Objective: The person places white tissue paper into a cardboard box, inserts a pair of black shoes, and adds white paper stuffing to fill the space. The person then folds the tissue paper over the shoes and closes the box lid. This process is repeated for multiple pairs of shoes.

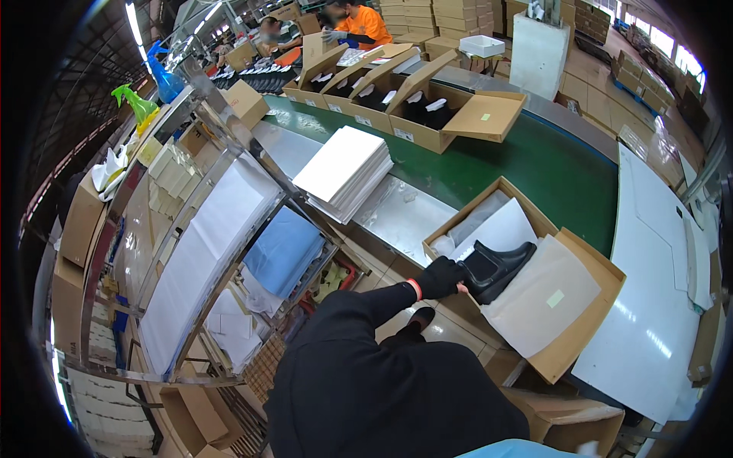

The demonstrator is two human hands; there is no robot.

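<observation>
My left hand, in a black glove with a red band at the wrist, is closed on the near left end of a black ankle boot. The boot lies tilted over an open cardboard shoebox, and a bare fingertip shows at its edge. Inside the box are a white sheet and crumpled translucent wrapping. Thin tissue paper with a pale green sticker spreads over the opened lid. My right hand does not show.
A stack of white paper stands beside the green conveyor belt. Several open boxes with dark footwear line its far side. At left, a metal rack holds white sheets and blue sheets. A person in orange works farther back.
</observation>
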